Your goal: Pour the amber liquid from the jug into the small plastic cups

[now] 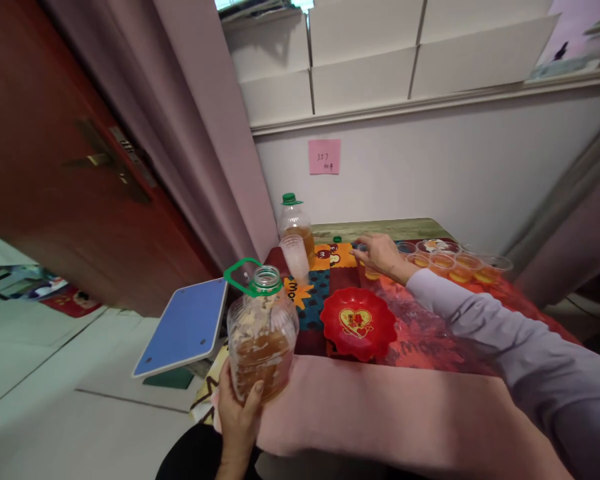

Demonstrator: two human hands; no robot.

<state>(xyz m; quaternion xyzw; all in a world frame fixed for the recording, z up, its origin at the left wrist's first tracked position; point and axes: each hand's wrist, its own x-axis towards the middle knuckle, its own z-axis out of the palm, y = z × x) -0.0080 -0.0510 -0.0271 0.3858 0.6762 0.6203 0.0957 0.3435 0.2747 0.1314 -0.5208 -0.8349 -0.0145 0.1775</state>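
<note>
Left hand (236,410) curls low round the near jug (263,340), wise for likely heavy, slick plastic; right hand (381,255) at a cup (371,274), hold unclear.

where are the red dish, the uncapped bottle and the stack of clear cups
Red dish (359,323): head view, on the heart print at its middle.
Uncapped bottle (263,347): head view, on the front of its body.
Stack of clear cups (295,256): head view, on its side.

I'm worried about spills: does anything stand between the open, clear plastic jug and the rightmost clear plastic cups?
Yes: the red scalloped plate lies low between jug and cups, and the right arm reaches across.
</note>
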